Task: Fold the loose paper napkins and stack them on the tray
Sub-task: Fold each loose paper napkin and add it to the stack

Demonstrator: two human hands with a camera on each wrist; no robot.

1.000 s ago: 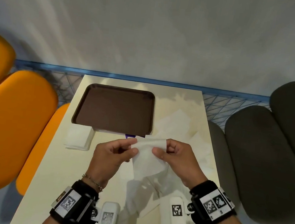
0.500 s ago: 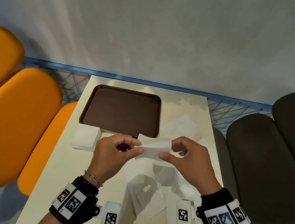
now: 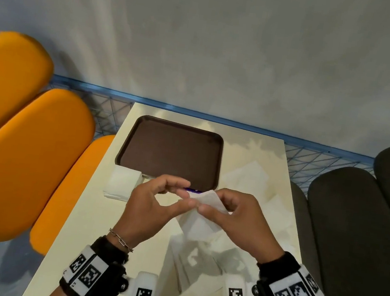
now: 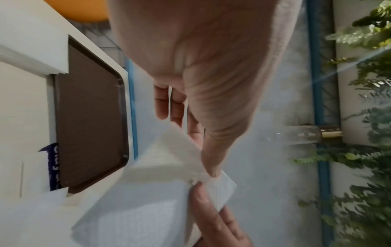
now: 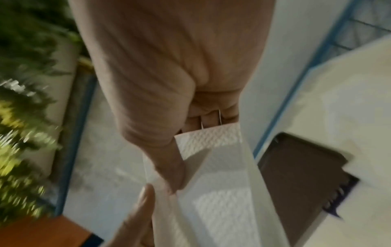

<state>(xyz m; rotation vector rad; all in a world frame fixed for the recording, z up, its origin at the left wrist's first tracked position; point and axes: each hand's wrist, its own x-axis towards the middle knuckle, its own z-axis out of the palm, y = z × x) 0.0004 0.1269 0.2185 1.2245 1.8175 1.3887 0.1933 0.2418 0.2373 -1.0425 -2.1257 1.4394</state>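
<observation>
A white paper napkin [image 3: 201, 218] hangs above the table, just in front of the brown tray [image 3: 171, 152], which holds nothing. My left hand [image 3: 184, 199] and my right hand [image 3: 203, 204] pinch its upper edge, thumbs almost touching. The left wrist view shows the napkin [image 4: 165, 160] bent into a peak under my left thumb, the other thumb beside it. In the right wrist view my thumb presses the embossed napkin [image 5: 213, 168] against curled fingers. A stack of folded napkins [image 3: 122, 183] lies left of the tray's near corner. Loose napkins [image 3: 249, 176] lie flat to the right.
The cream table [image 3: 86, 220] is narrow. Orange seats [image 3: 28, 159] stand at its left, dark grey seats [image 3: 355, 231] at its right. A blue wire fence [image 3: 320, 156] and a grey wall lie beyond the far edge. A purple scrap [image 3: 193, 190] shows under the tray's near edge.
My hands have come together: the napkin, held stretched between them earlier, now hangs from one pinched spot where my thumbs meet. The tray and stack have not moved.
</observation>
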